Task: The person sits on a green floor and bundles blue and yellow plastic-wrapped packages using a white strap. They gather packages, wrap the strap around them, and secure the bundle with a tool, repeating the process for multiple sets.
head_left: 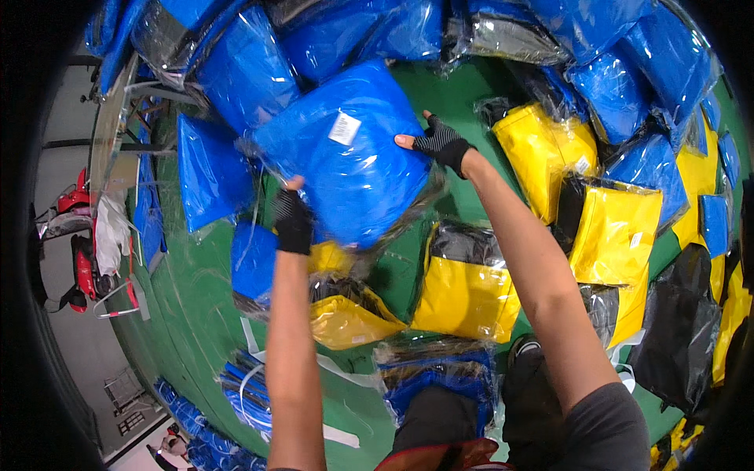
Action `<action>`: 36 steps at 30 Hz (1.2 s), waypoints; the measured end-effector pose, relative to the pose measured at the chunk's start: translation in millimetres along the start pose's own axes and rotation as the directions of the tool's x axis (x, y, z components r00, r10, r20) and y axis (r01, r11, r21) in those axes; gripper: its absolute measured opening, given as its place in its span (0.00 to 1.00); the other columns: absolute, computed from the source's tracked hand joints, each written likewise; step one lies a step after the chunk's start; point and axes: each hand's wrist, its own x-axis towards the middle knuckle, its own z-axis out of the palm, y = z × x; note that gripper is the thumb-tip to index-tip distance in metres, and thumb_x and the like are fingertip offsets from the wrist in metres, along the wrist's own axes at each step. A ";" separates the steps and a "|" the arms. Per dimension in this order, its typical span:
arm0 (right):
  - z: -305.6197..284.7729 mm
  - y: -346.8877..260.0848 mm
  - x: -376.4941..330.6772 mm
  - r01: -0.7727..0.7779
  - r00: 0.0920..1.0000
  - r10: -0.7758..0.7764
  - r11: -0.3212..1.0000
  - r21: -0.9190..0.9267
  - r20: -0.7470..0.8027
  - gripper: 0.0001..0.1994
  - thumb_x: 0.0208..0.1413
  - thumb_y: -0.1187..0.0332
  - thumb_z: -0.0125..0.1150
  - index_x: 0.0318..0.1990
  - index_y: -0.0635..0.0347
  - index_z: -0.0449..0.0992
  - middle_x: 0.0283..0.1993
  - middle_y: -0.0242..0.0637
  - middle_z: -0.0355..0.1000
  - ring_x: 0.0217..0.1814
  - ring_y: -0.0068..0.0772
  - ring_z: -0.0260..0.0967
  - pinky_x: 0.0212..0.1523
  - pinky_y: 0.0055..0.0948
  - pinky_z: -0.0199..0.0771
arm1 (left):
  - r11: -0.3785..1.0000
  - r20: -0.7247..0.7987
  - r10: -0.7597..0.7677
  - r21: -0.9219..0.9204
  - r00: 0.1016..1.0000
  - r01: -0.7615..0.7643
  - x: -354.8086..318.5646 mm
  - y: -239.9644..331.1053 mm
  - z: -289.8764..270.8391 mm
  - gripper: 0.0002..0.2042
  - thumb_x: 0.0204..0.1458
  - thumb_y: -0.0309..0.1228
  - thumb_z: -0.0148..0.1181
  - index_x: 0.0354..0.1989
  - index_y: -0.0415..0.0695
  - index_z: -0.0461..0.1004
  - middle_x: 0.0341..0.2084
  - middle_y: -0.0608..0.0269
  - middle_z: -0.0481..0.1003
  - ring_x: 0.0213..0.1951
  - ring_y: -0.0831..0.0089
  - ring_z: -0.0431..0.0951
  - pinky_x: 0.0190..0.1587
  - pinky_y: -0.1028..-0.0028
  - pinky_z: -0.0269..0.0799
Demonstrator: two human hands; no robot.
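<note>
A large flat blue package in clear plastic wrap [353, 177], with a small white label on top, is tilted between my hands above the green floor. My left hand [293, 220], in a dark fingerless glove, grips its lower left edge; the thumb lies on top and the other fingers are mostly hidden. My right hand [441, 145], gloved the same way, holds the right edge with the thumb pressed on the plastic. Just below the package lie a wrapped yellow-and-black bundle [353, 320] and a bigger yellow one [467, 302].
Blue wrapped packages [243, 71] are piled along the far side. More yellow packages [616, 231] and a black one [677, 334] lie to the right. By my feet sits a blue wrapped stack [440, 373], with white straps [342, 434] on the green floor [184, 314].
</note>
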 end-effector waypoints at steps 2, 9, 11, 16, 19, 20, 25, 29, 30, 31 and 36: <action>28.3 -1.9 -4.2 -0.093 0.927 0.073 0.995 0.035 0.367 0.39 0.39 0.48 0.68 0.55 0.67 0.64 0.52 0.44 0.68 0.53 0.36 0.65 0.55 0.31 0.62 | 0.891 -0.073 -0.036 0.449 0.997 0.065 30.8 22.6 -77.1 0.29 0.44 0.43 0.61 0.52 0.38 0.64 0.47 0.53 0.69 0.46 0.61 0.69 0.50 0.67 0.65; 59.9 32.3 -13.7 0.028 0.984 -0.113 0.858 0.513 0.135 0.42 0.39 0.53 0.70 0.60 0.63 0.56 0.55 0.46 0.63 0.55 0.40 0.63 0.54 0.37 0.66 | 0.793 0.060 -0.123 0.606 0.991 0.062 16.6 29.2 -1.2 0.44 0.39 0.55 0.63 0.59 0.37 0.56 0.54 0.51 0.63 0.51 0.59 0.67 0.54 0.66 0.62; 57.0 26.3 -16.8 -0.056 0.998 0.053 0.791 0.609 0.024 0.47 0.36 0.52 0.71 0.60 0.66 0.52 0.55 0.50 0.62 0.55 0.42 0.63 0.51 0.39 0.68 | 0.836 0.073 -0.389 0.447 0.918 0.319 6.6 43.0 23.8 0.44 0.37 0.56 0.64 0.60 0.40 0.56 0.54 0.53 0.63 0.51 0.60 0.67 0.54 0.66 0.63; 24.5 -10.6 -75.6 -0.033 0.987 0.109 0.860 0.508 -0.119 0.46 0.36 0.51 0.71 0.60 0.67 0.53 0.51 0.50 0.65 0.51 0.39 0.66 0.50 0.38 0.70 | 0.863 0.125 -0.474 0.260 0.871 0.432 -25.9 78.7 23.9 0.37 0.43 0.52 0.61 0.58 0.42 0.59 0.52 0.55 0.66 0.48 0.64 0.69 0.51 0.66 0.66; -10.0 -21.4 -170.9 -0.235 0.949 0.018 0.702 0.673 0.314 0.37 0.42 0.54 0.67 0.57 0.63 0.60 0.52 0.46 0.66 0.51 0.37 0.67 0.51 0.36 0.69 | 0.863 0.261 -0.506 0.151 0.822 0.483 -115.9 93.1 56.6 0.33 0.48 0.50 0.57 0.57 0.41 0.60 0.52 0.55 0.66 0.48 0.65 0.70 0.51 0.67 0.67; -13.1 -24.0 -205.1 -0.294 0.937 0.072 0.687 0.664 0.341 0.34 0.44 0.55 0.66 0.57 0.62 0.61 0.52 0.45 0.66 0.51 0.36 0.68 0.51 0.36 0.70 | 0.842 0.234 -0.539 0.107 0.809 0.529 -146.4 92.5 56.7 0.32 0.49 0.49 0.56 0.57 0.40 0.60 0.52 0.56 0.66 0.48 0.66 0.71 0.51 0.67 0.68; -20.7 -40.9 -303.1 -0.174 0.949 -0.003 0.830 0.530 0.316 0.37 0.42 0.53 0.67 0.57 0.64 0.60 0.53 0.46 0.66 0.54 0.37 0.65 0.55 0.35 0.65 | 0.855 0.168 -0.512 0.007 0.842 0.519 -244.2 89.7 5.5 0.34 0.52 0.56 0.45 0.58 0.40 0.58 0.51 0.53 0.67 0.49 0.62 0.70 0.51 0.63 0.67; 17.3 -66.4 -387.7 0.122 0.978 -0.164 0.951 0.285 0.132 0.46 0.37 0.49 0.69 0.61 0.65 0.52 0.58 0.51 0.59 0.61 0.43 0.56 0.61 0.38 0.54 | 0.877 0.350 -0.440 -0.029 0.827 0.479 -314.4 102.0 -121.6 0.39 0.50 0.62 0.38 0.62 0.44 0.49 0.57 0.49 0.58 0.54 0.52 0.63 0.56 0.53 0.60; 24.4 -61.4 -407.9 0.139 0.974 -0.166 0.975 0.176 0.153 0.49 0.35 0.48 0.70 0.62 0.64 0.49 0.59 0.53 0.57 0.62 0.44 0.54 0.62 0.38 0.51 | 0.881 0.299 -0.445 -0.021 0.844 0.472 -336.6 103.3 -143.2 0.38 0.49 0.61 0.40 0.62 0.44 0.51 0.56 0.51 0.59 0.53 0.53 0.64 0.55 0.54 0.61; 31.0 -60.9 -429.5 0.038 0.985 -0.077 0.969 0.245 0.152 0.51 0.35 0.48 0.70 0.63 0.63 0.47 0.59 0.53 0.57 0.62 0.45 0.54 0.62 0.37 0.51 | 0.861 0.235 -0.492 -0.011 0.838 0.508 -360.7 100.9 -154.6 0.37 0.49 0.60 0.42 0.61 0.44 0.52 0.55 0.52 0.60 0.52 0.54 0.64 0.54 0.55 0.62; 49.2 -14.7 -498.9 -0.191 0.974 0.137 0.923 0.335 0.180 0.56 0.31 0.46 0.72 0.64 0.62 0.43 0.62 0.54 0.52 0.65 0.48 0.50 0.64 0.37 0.48 | 0.676 -0.002 -0.737 -0.010 0.676 0.737 -483.2 58.7 -197.4 0.33 0.47 0.54 0.52 0.57 0.45 0.57 0.50 0.58 0.65 0.48 0.60 0.67 0.50 0.60 0.65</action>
